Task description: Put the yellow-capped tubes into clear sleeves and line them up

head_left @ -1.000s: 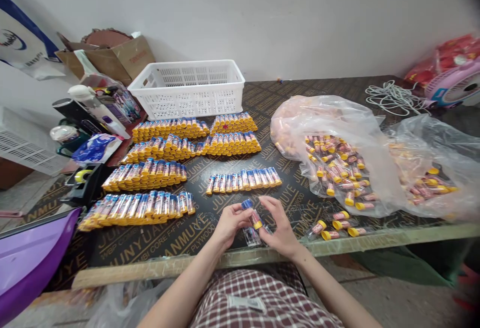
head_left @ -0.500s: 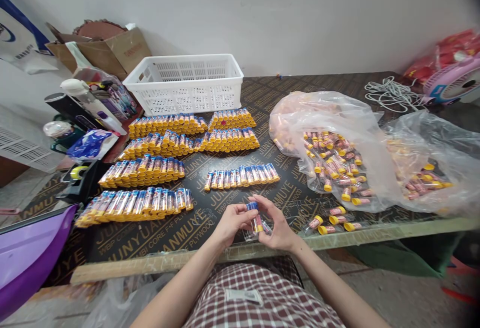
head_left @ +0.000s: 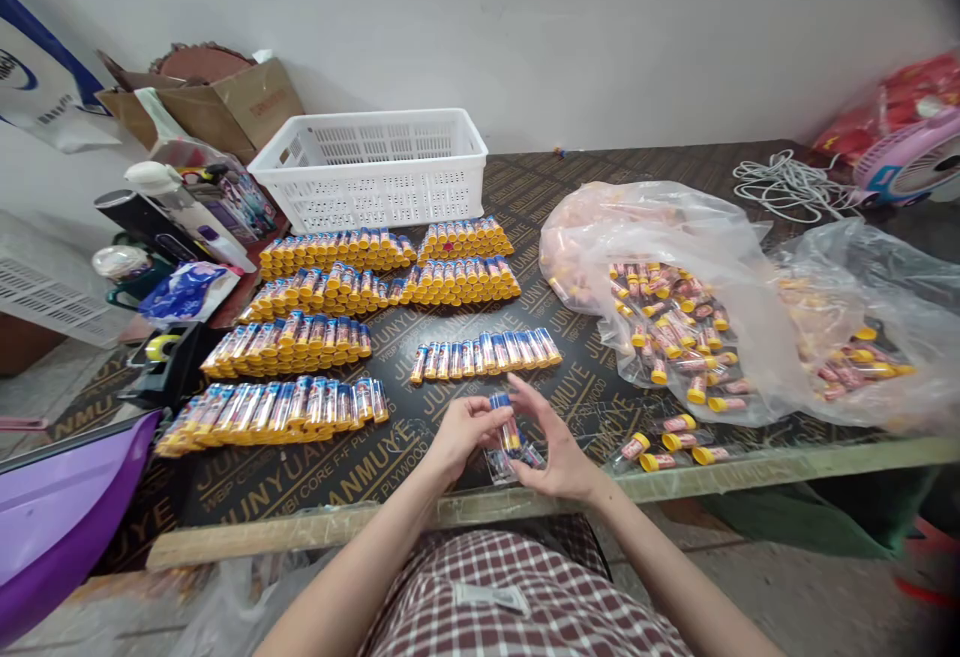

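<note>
My left hand (head_left: 466, 434) pinches a small blue-topped tube (head_left: 506, 424) near the table's front edge. Beside it, my right hand (head_left: 556, 452) is spread, its fingers apart on the tube's right side. Beneath the hands lies a small clear packet (head_left: 501, 465), partly hidden. Past my hands runs a row of blue-and-yellow tubes (head_left: 487, 354). More such tubes are stacked in rows at the left (head_left: 277, 407) and farther back (head_left: 465, 280). Loose yellow-capped tubes (head_left: 660, 461) lie to the right of my right hand.
Open plastic bags (head_left: 739, 307) of yellow-capped tubes stand at the right. A white basket (head_left: 375, 187) is at the back, with bottles (head_left: 180, 199) and a tape dispenser (head_left: 161, 362) to the left. A purple tray (head_left: 67, 517) is at lower left, a pink fan (head_left: 911, 162) far right.
My right hand's fingers have opened away from the tube. The tube has shifted slightly left and up in my left hand, and more of the packet shows beneath.
</note>
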A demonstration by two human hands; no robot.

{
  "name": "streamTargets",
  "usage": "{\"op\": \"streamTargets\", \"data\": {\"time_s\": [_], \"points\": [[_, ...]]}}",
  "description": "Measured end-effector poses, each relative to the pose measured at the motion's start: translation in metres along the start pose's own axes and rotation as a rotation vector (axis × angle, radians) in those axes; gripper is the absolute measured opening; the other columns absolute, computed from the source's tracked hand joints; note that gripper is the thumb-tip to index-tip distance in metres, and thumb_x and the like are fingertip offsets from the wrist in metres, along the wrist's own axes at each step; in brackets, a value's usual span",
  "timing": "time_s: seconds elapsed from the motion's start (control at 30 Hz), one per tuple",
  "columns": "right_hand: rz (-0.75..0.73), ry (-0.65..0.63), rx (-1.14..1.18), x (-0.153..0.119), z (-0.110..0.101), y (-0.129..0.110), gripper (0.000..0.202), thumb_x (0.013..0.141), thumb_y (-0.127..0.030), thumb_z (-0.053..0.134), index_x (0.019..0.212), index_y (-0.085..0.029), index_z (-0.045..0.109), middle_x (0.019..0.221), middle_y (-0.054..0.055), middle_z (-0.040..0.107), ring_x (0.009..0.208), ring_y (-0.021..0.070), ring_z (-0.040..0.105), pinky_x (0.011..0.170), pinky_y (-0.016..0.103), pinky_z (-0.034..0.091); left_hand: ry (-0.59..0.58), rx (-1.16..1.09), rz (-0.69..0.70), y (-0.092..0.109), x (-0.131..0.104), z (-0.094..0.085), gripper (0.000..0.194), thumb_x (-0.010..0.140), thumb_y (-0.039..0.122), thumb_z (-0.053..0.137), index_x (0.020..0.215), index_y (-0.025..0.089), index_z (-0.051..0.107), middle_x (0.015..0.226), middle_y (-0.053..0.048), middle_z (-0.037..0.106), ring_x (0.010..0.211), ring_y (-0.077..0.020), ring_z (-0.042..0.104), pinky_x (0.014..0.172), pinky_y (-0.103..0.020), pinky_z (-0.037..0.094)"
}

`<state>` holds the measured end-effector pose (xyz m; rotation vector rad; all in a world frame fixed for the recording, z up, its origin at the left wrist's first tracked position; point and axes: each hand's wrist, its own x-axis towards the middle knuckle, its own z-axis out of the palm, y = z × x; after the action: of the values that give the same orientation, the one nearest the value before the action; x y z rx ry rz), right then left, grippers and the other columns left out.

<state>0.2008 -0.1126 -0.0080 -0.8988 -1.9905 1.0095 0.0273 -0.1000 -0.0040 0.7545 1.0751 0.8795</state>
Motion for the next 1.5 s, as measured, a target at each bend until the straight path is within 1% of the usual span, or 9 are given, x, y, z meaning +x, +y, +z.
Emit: {"op": "streamTargets", "data": {"time_s": [0.17, 0.27, 0.47, 0.67, 0.93, 1.17, 1.27, 1.37, 1.5], "points": [[0.117, 0.209, -0.082, -0.012, -0.021, 0.008, 0.079, 0.078, -0.025, 0.061, 0.143, -0.029, 0.017, 0.145, 0.01, 0.029, 0.124, 0.0253, 0.043, 0.102, 0.046, 0.039, 0.448, 0.603, 0.288, 0.024, 0.062, -0.028, 0.048, 0.061, 0.041, 0.077, 0.098, 0.015, 0.06, 0.059, 0.0, 0.062, 0.054, -0.015, 0.057, 0.055, -0.024, 0.041], [0.173, 0.291, -0.182, -0.022, -0.036, 0.016, 0.073, 0.081, -0.029, 0.059, 0.142, -0.029, 0.019, 0.142, 0.009, 0.035, 0.119, 0.0239, 0.048, 0.097, 0.043, 0.043, 0.54, 0.975, 0.321, 0.037, 0.088, -0.035, 0.05, 0.066, 0.047, 0.073, 0.103, 0.016, 0.06, 0.065, -0.003, 0.064, 0.066, -0.0202, 0.061, 0.062, -0.026, 0.04], [0.348, 0.284, -0.779, -0.051, -0.082, 0.03, 0.039, 0.084, -0.037, 0.052, 0.118, -0.017, 0.056, 0.109, 0.012, 0.062, 0.102, 0.0279, 0.055, 0.089, 0.044, 0.043, 0.529, 1.23, 0.38, 0.034, 0.073, -0.028, 0.04, 0.084, 0.051, 0.05, 0.102, 0.017, 0.061, 0.075, -0.007, 0.066, 0.075, -0.0215, 0.061, 0.066, -0.028, 0.037], [0.72, -0.034, -1.139, -0.071, -0.102, 0.042, 0.029, 0.081, -0.045, 0.054, 0.084, -0.017, 0.064, 0.074, 0.013, 0.066, 0.08, 0.0327, 0.06, 0.065, 0.038, 0.041, 0.147, 1.305, 0.18, -0.017, 0.023, -0.025, 0.025, 0.062, 0.041, 0.076, 0.068, 0.02, 0.063, 0.074, -0.002, 0.064, 0.072, -0.0188, 0.058, 0.059, -0.025, 0.031], [0.595, 0.028, -0.751, -0.044, -0.07, 0.05, 0.041, 0.071, -0.014, 0.051, 0.112, -0.016, 0.057, 0.085, 0.006, 0.06, 0.076, 0.019, 0.059, 0.07, 0.028, 0.043, 0.183, 1.213, 0.192, -0.037, 0.006, -0.02, 0.007, 0.076, 0.023, 0.065, 0.069, 0.021, 0.065, 0.073, 0.0, 0.066, 0.071, -0.0158, 0.057, 0.064, -0.025, 0.034], [0.45, 0.268, -0.237, -0.019, -0.045, 0.027, 0.022, 0.077, -0.029, 0.056, 0.095, -0.019, 0.065, 0.084, 0.003, 0.055, 0.06, 0.0128, 0.053, 0.059, 0.027, 0.047, 0.24, 1.144, 0.309, -0.038, -0.002, -0.02, 0.005, 0.073, 0.018, 0.065, 0.068, 0.02, 0.062, 0.071, 0.0, 0.065, 0.072, -0.0156, 0.058, 0.066, -0.025, 0.037], [0.415, 0.334, -0.038, -0.016, -0.032, 0.017, 0.021, 0.078, -0.035, 0.06, 0.09, -0.019, 0.066, 0.09, 0.005, 0.058, 0.07, 0.0144, 0.059, 0.062, 0.026, 0.05, 0.276, 0.868, 0.343, -0.037, 0.0, -0.02, 0.011, 0.073, 0.021, 0.063, 0.065, 0.018, 0.056, 0.069, 0.0, 0.062, 0.068, -0.014, 0.058, 0.065, -0.025, 0.04], [0.362, 0.362, 0.095, -0.018, -0.018, 0.008, 0.021, 0.081, -0.034, 0.06, 0.095, -0.019, 0.065, 0.097, 0.007, 0.058, 0.083, 0.0173, 0.063, 0.073, 0.03, 0.054, 0.276, 0.356, 0.18, -0.032, 0.006, -0.02, 0.018, 0.07, 0.029, 0.064, 0.07, 0.019, 0.05, 0.055, 0.004, 0.056, 0.053, -0.0123, 0.056, 0.055, -0.024, 0.043], [0.301, 0.422, 0.087, -0.022, -0.004, -0.003, 0.021, 0.084, -0.031, 0.057, 0.1, -0.022, 0.066, 0.1, 0.008, 0.058, 0.086, 0.0183, 0.063, 0.076, 0.032, 0.057, 0.268, -0.135, 0.027, -0.024, 0.012, -0.02, 0.045, 0.047, 0.022, 0.082, 0.082, 0.016, 0.054, 0.057, 0.004, 0.062, 0.048, -0.0105, 0.057, 0.053, -0.022, 0.048]]}}
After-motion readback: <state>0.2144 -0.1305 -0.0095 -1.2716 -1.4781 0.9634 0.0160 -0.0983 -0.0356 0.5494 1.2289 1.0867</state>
